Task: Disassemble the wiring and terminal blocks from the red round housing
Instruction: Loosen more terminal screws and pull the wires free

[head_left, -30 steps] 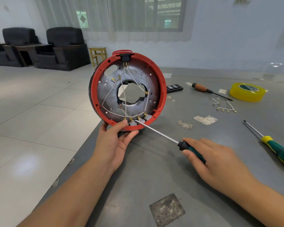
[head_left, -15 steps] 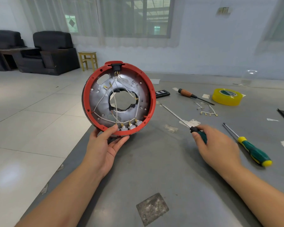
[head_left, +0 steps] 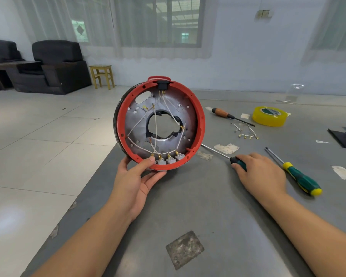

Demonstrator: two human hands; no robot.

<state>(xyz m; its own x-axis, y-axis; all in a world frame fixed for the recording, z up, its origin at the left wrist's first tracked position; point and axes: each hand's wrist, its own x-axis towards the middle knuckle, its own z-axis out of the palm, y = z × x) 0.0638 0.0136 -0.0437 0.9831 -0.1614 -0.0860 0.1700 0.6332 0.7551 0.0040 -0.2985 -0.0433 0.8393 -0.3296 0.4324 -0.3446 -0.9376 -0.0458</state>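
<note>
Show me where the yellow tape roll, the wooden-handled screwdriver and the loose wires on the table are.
yellow tape roll [head_left: 269, 119], head view, its outer side.
wooden-handled screwdriver [head_left: 222, 112], head view, its handle.
loose wires [head_left: 248, 135], head view, strand joining the terminals.

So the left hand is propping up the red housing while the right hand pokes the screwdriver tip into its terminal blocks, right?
Not quite. In the head view the left hand does prop up the red housing, but the right hand holds the screwdriver low on the table, its tip away from the terminal blocks.
</note>
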